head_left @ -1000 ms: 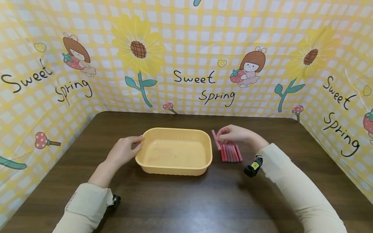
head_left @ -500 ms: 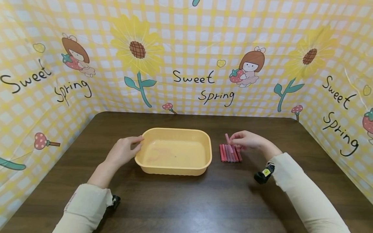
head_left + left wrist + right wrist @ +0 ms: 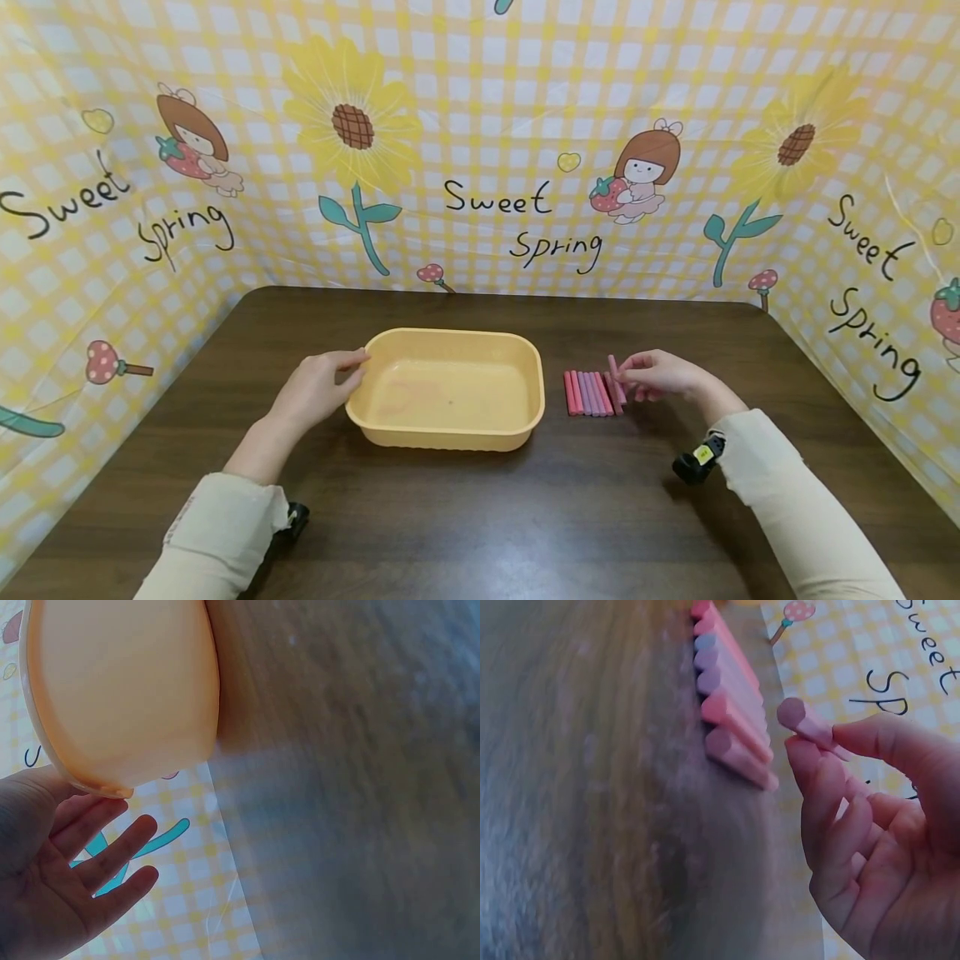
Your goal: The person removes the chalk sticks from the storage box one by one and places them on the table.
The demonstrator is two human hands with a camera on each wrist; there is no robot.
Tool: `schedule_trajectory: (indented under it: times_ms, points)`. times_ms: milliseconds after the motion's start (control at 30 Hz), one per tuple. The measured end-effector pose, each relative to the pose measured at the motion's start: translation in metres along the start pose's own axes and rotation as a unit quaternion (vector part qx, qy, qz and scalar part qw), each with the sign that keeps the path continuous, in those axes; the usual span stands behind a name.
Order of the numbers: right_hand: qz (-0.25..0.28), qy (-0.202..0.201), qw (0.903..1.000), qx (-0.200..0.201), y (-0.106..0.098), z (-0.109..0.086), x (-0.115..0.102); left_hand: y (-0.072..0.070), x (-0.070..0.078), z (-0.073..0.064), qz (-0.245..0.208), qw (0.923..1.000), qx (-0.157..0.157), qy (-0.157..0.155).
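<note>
A pale yellow plastic basin (image 3: 450, 439) stands on the dark table. My left hand (image 3: 318, 387) pinches its left rim between thumb and forefinger; in the left wrist view the other fingers (image 3: 116, 855) spread free below the rim. To the basin's right lies a row of several pink and purple chalk sticks (image 3: 588, 393), side by side. My right hand (image 3: 660, 375) pinches one dusky pink chalk stick (image 3: 804, 720) between thumb and fingertips, tilted, at the row's right end. In the right wrist view, this stick is apart from the row.
The brown wooden tabletop (image 3: 450, 517) extends around the basin and chalk. Behind and at both sides hangs a yellow checked cloth (image 3: 487, 125) printed with sunflowers and cartoon figures. Each wrist carries a black strapped device (image 3: 699, 460).
My right hand has carried the chalk stick rightward, from beside the basin's right rim across the row to its right end. The left hand and basin stay in place.
</note>
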State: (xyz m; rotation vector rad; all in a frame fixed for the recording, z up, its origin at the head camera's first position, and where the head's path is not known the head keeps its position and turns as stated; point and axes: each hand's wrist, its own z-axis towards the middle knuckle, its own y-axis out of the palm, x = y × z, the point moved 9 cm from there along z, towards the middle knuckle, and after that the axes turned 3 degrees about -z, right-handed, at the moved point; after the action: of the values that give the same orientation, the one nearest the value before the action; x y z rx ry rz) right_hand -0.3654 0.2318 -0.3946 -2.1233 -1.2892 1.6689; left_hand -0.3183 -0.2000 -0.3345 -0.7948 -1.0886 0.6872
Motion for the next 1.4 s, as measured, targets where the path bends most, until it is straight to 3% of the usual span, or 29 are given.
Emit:
schedule_trajectory:
  times_ms: [667,1000,1400]
  points:
    - [-0.035,0.029,0.9989,0.013,0.005,0.004,0.014,0.001,-0.003,-0.001,-0.009,0.9999,-0.005,-0.009]
    - [-0.058,0.031,0.9973,0.034,0.006,0.005,0.009,0.001,-0.002,0.0,-0.012,0.9999,-0.001,-0.003]
    - [-0.076,0.038,0.9959,0.03,0.009,0.007,0.008,0.001,-0.003,-0.001,-0.012,0.9999,-0.004,-0.008]
